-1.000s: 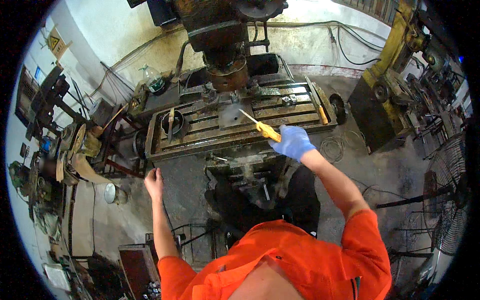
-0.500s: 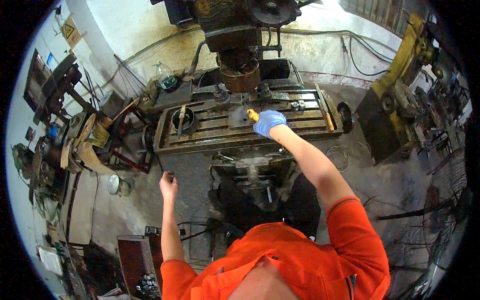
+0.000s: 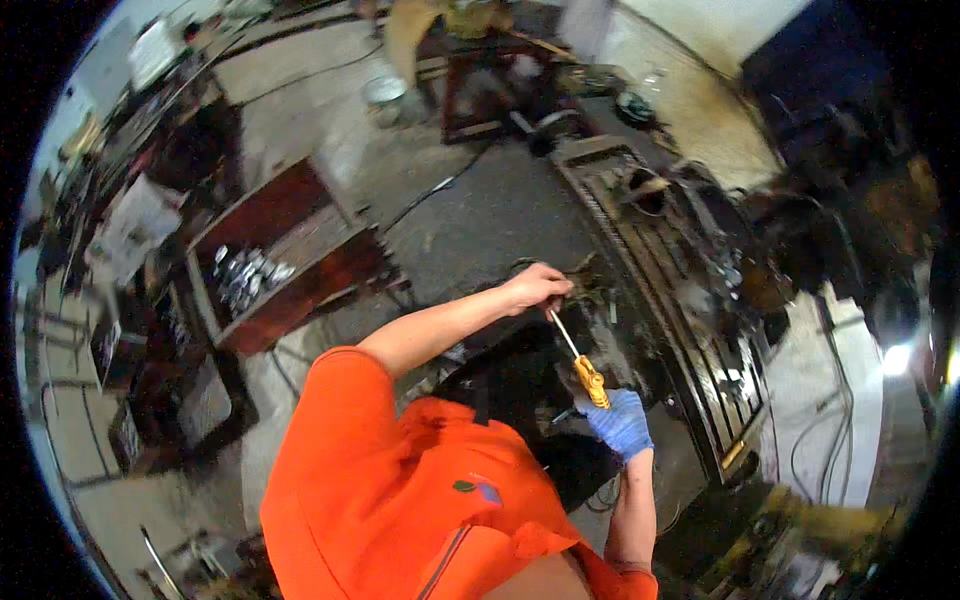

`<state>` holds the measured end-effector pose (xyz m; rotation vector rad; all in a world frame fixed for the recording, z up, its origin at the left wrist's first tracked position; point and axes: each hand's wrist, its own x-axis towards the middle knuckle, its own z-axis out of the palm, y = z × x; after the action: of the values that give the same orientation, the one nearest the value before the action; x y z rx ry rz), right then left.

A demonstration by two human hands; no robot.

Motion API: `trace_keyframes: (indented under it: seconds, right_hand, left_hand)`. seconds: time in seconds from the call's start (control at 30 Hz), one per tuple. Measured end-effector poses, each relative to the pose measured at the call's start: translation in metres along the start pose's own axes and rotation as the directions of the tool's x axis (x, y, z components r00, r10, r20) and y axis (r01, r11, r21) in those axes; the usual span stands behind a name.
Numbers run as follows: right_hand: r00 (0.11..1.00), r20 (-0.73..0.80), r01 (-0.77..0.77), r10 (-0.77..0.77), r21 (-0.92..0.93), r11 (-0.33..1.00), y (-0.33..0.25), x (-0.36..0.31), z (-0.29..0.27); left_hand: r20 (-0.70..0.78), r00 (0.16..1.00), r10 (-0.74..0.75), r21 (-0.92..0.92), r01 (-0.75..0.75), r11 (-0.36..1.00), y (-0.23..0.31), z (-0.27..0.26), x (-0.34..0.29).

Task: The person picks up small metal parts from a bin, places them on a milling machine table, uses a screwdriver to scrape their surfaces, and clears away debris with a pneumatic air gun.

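Note:
My right hand (image 3: 622, 425), in a blue glove, is closed round a yellow air blow gun (image 3: 592, 382). Its thin silver nozzle (image 3: 565, 333) points up and left, and the tip comes close to the fingers of my bare left hand (image 3: 538, 287). Those fingers are pinched on a small dark piece (image 3: 552, 302); its kind is too small and blurred to tell. Both hands are in front of my body, beside the long slotted table (image 3: 655, 270) of a milling machine.
A dark red wooden box (image 3: 295, 305) with several shiny metal parts (image 3: 245, 278) stands at the left. Farther off are a metal bucket (image 3: 385, 92) and a clear bottle (image 3: 640, 100). A round pan (image 3: 645, 195) and a yellow-handled tool (image 3: 735, 455) lie on the machine table.
My view has swung left, so the machine table now lies to the right. The blow gun has left the table, and my two hands have come together in front of me.

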<state>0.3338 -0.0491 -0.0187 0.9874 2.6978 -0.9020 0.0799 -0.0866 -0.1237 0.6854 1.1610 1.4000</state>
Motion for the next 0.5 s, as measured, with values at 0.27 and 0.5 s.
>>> trace_keyframes:
  seconds: [0.27, 0.5]
  right_hand:
    - [0.996, 0.083, 0.029, -0.045, 0.185, 0.982, -0.032, 0.020, 0.010]
    - [0.994, 0.103, -0.072, 0.043, 0.301, 0.951, 0.000, 0.007, 0.014]
  left_hand:
    - [-0.486, 0.851, 0.197, 0.350, -0.017, 0.937, 0.073, -0.121, -0.139]
    - [-0.823, 0.018, 0.567, 0.387, 0.749, 0.538, 0.074, -0.322, -0.366]
